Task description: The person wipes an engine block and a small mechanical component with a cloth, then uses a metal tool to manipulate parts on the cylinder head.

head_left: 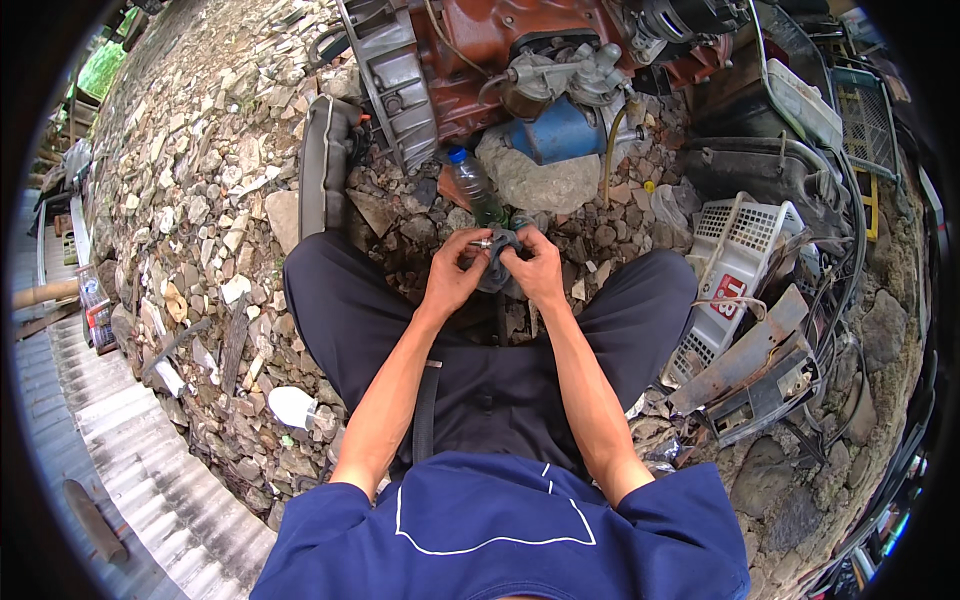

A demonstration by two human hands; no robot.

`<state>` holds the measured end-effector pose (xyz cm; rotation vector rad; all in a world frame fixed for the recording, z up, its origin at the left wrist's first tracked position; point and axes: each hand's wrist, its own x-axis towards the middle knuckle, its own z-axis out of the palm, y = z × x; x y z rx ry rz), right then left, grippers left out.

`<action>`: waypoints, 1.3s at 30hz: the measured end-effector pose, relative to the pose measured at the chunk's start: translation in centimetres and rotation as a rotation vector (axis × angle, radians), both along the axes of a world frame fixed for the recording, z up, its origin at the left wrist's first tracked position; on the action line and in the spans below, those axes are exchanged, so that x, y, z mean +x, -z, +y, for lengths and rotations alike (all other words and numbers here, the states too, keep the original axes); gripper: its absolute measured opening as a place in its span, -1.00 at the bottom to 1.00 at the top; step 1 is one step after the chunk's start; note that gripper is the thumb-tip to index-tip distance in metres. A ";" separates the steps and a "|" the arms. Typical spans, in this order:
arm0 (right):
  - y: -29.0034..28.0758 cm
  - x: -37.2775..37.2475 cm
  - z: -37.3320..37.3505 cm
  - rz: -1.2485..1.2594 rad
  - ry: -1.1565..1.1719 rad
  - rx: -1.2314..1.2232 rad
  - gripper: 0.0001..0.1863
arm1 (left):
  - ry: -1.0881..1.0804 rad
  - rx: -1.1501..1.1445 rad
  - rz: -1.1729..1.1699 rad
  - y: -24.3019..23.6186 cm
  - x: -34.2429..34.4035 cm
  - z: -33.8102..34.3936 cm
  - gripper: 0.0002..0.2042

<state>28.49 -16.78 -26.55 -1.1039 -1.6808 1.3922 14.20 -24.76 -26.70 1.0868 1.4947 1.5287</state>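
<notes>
Rag (pixel 497 270), grey, bunched between hands; right hand (pixel 536 265) pinches it, left hand (pixel 456 268) pinches small shiny metal part (pixel 484 243) at rag's left edge. Bottle (pixel 474 187) just beyond.

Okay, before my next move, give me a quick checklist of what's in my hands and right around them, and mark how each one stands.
1. Small metal part gripped in your left hand: ok.
2. Grey rag gripped in your right hand: ok.
3. Metal part free of dirt: cannot tell, it is too small in the picture.
4. Cap on the plastic bottle: ok, the blue cap is on.
5. Bottle well away from your hands: not ok, its lower end is close by them.
6. Smooth ground ahead of you: not ok, loose stones cover it.
</notes>
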 end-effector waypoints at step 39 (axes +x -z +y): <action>1.5 1.6 1.4 0.445 0.093 -0.254 -0.83 | -0.005 -0.030 -0.353 0.3 -1.7 0.2 -0.79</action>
